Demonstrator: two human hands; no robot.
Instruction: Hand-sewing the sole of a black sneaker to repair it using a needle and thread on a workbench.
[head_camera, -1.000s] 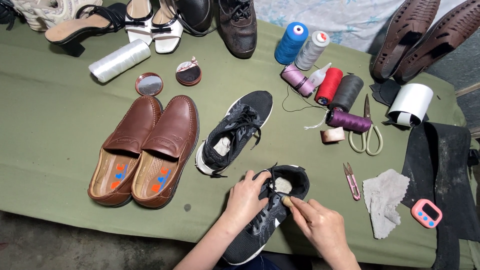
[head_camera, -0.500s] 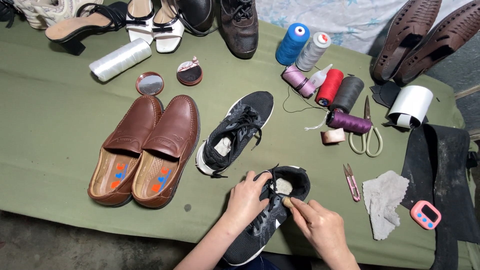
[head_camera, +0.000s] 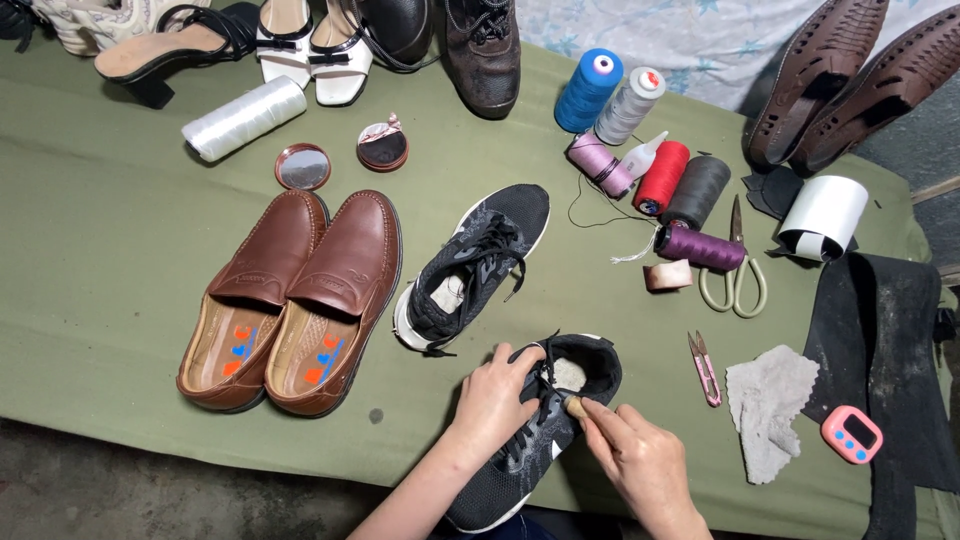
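A black knit sneaker (head_camera: 520, 455) lies at the near edge of the green-covered table (head_camera: 120, 260). My left hand (head_camera: 495, 395) grips its tongue and laces near the opening. My right hand (head_camera: 640, 460) pinches a small tan tool (head_camera: 575, 406), whose tip touches the laces by the collar. The matching black sneaker (head_camera: 475, 265) lies just beyond, untouched.
A pair of brown loafers (head_camera: 290, 295) sits to the left. Thread spools (head_camera: 650, 165), scissors (head_camera: 735, 270), red snips (head_camera: 703, 367), a grey rag (head_camera: 770, 405), a pink timer (head_camera: 852, 434) and a white tape roll (head_camera: 822, 218) lie on the right. Several other shoes line the far edge.
Both hands stay on the near sneaker with only slight finger shifts around the laces.
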